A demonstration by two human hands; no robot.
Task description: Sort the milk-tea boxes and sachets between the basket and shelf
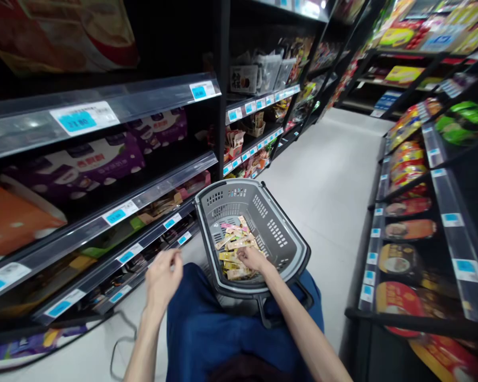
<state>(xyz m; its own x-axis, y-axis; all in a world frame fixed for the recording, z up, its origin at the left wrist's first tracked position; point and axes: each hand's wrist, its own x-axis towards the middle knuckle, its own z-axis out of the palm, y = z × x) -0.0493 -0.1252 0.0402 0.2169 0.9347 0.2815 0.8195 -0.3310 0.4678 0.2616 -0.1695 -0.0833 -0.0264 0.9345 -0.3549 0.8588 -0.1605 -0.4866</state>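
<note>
A grey shopping basket point(298, 254) with a dark rim stands in front of my knees. Small snack packets point(237, 244) in yellow, pink and cream lie in a pile on its bottom. My right hand point(252, 258) reaches over the near side into the basket, fingers curled down at the packets; what they grip, if anything, is hidden. Outside the basket, to its left, my left hand point(165, 273) is raised near the lower shelf edge. Its fingers are curled in, and nothing shows in them.
On the left rise dark shelves with price-tag rails point(119, 212) and purple multipacks point(91, 164). Clear plastic bins point(269, 71) stand farther along. A right-hand rack holds packaged food point(400, 260). Pale aisle floor point(318, 159) runs ahead between them; a dark cable point(115, 350) lies at lower left.
</note>
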